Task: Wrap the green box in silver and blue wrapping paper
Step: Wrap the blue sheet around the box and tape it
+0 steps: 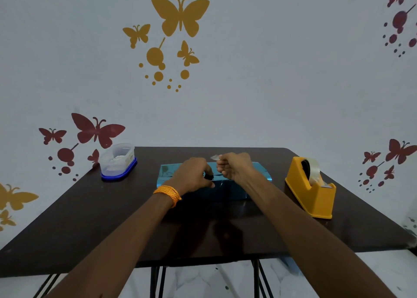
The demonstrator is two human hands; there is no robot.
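Note:
A box covered in shiny blue wrapping paper [259,171] lies in the middle of the dark table [90,218]; no green shows. My left hand [191,175] rests on top of the wrapped box with fingers pressing the paper near its seam. Just to the right, my right hand [234,166] hovers above the box with curled fingers pinching a small strip of clear tape [215,157] that sticks up from the fingertips.
A yellow tape dispenser [311,189] with a clear roll stands right of the box. At the back left corner sits a clear plastic container with a blue lid [117,162], upside down. A wall with butterfly stickers rises right behind the table.

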